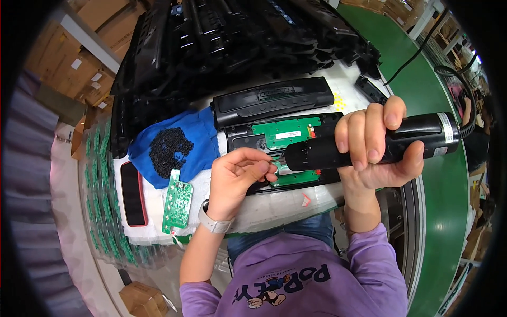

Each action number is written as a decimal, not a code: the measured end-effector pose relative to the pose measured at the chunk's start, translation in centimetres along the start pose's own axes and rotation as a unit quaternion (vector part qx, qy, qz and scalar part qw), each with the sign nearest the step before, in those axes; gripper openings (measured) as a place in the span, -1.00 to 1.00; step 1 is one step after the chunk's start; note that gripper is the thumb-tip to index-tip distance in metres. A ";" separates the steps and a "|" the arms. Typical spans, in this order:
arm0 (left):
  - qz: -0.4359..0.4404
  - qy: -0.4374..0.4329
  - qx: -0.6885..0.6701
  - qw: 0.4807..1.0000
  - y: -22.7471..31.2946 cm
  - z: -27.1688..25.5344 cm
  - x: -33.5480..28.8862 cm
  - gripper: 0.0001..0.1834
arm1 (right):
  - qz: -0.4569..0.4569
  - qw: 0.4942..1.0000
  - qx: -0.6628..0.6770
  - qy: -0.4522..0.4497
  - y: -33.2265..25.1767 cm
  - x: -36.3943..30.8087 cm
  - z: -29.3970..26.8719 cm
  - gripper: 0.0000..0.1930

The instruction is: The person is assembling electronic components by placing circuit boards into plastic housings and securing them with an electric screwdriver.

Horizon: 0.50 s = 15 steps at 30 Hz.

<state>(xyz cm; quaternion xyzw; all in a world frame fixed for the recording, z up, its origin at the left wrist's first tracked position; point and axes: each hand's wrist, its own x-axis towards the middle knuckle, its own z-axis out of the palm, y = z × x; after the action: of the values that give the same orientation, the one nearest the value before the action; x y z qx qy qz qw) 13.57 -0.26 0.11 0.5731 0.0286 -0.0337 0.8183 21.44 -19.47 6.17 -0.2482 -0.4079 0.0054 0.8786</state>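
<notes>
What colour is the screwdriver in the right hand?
The screwdriver is mostly black, with a white label near its rear end; best seen in the head view.

Biggest thing is the dark lettering across the purple shirt (cartoon figure beside it). The black electric screwdriver has a white label and the cardboard boxes some too, all unreadably small.

Our white-covered counter carries a blue cloth, a phone and a circuit board. Black casings lie there too.
</notes>
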 end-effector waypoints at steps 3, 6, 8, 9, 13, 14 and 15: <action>0.002 -0.010 -0.015 1.000 -0.2 -0.5 0.0 -0.86 | -0.004 0.999 -0.009 0.046 0.3 -0.5 0.6 -0.56; -0.008 -0.006 -0.041 0.999 -0.2 -0.7 -0.2 -0.88 | -0.010 0.998 -0.014 0.057 0.5 -0.6 0.7 -0.56; -0.012 -0.015 -0.044 0.999 -0.2 -0.7 -0.2 -0.88 | -0.014 0.999 -0.014 0.045 0.6 -0.6 0.7 -0.56; -0.011 -0.014 -0.045 0.999 -0.1 -0.7 -0.3 -0.88 | -0.016 1.000 -0.014 0.023 0.6 -0.6 0.7 -0.56; -0.009 -0.020 0.058 0.998 0.8 -0.3 -0.4 -0.90 | -0.006 1.000 0.019 0.021 0.9 -0.5 0.7 -0.57; 0.000 -0.027 0.120 0.992 0.8 -0.2 -0.4 -0.92 | 0.004 0.999 0.031 0.034 1.0 -0.5 0.5 -0.57; -0.003 -0.027 0.117 0.993 0.7 -0.2 -0.3 -0.92 | 0.020 0.999 0.040 0.016 1.0 -0.3 0.3 -0.59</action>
<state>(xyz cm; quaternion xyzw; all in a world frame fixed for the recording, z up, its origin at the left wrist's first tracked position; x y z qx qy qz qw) 13.38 0.19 0.66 0.6635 0.0041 -0.0541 0.7462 21.24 -18.56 5.66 -0.2211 -0.3879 0.0356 0.8941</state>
